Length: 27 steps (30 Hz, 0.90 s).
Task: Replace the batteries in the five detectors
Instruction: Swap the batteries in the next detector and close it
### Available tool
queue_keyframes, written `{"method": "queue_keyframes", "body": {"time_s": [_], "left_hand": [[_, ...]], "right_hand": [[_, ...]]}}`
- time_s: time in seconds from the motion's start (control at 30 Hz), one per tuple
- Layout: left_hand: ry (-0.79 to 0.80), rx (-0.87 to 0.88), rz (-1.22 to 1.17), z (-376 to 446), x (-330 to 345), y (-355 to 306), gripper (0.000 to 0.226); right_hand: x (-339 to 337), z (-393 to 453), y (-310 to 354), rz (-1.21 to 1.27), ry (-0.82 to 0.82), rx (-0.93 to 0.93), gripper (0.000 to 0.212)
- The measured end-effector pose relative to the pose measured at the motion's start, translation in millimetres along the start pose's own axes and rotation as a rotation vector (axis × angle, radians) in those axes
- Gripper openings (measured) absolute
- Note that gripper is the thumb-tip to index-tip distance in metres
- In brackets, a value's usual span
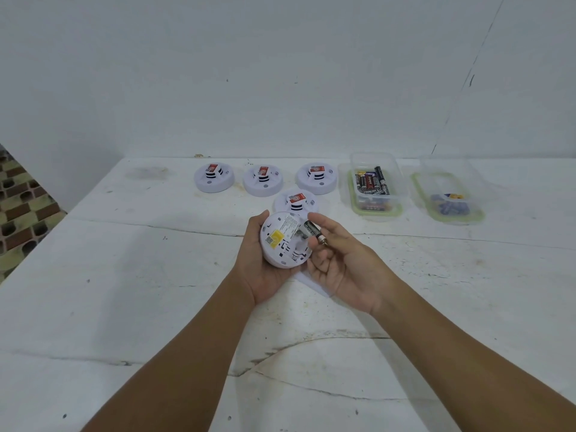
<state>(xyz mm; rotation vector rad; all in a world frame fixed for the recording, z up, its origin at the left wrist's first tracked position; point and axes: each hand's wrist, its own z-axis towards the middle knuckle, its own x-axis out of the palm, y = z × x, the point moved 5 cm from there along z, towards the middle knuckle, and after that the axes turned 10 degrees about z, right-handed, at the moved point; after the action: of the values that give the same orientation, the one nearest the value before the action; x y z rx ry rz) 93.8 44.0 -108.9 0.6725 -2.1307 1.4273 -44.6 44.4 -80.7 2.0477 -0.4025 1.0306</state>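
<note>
Left hand cups an upturned detector above the table, underside with yellow label facing the camera. Right hand pinches a black battery at the detector's right edge; long axis diagonal, metal terminal toward lower right, other end toward the detector. Beyond: four detectors, nearest. Far right: battery tub, second tub.

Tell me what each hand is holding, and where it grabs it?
The left hand holds the upturned detector by its round rim. The right hand pinches a black battery around its middle.
</note>
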Motion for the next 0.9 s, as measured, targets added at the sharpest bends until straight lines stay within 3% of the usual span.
{"method": "queue_keyframes", "body": {"time_s": [0.13,0.23,0.43,0.63,0.9], "left_hand": [[0.016,-0.005,0.008,0.4,-0.8,0.2,0.058],[0.042,-0.007,0.010,-0.9,1.6,0.5,0.057],[0.052,-0.011,0.036,2.1,-0.9,1.2,0.063],[0.032,0.014,0.054,2.0,-1.6,0.8,0.064],[0.025,0.003,0.048,0.1,-0.4,0.1,0.061]], "right_hand": [[2.5,-1.5,-3.9,-0.079,0.027,0.011,0.032],[5.1,-2.6,-4.6,-0.093,0.075,-0.008,0.044],[5.1,0.2,-4.7,0.007,0.076,-0.028,0.028],[-1.8,3.2,-7.2,0.163,0.061,-0.026,0.026],[0.1,4.7,-9.1,0.161,0.065,-0.025,0.027]]}}
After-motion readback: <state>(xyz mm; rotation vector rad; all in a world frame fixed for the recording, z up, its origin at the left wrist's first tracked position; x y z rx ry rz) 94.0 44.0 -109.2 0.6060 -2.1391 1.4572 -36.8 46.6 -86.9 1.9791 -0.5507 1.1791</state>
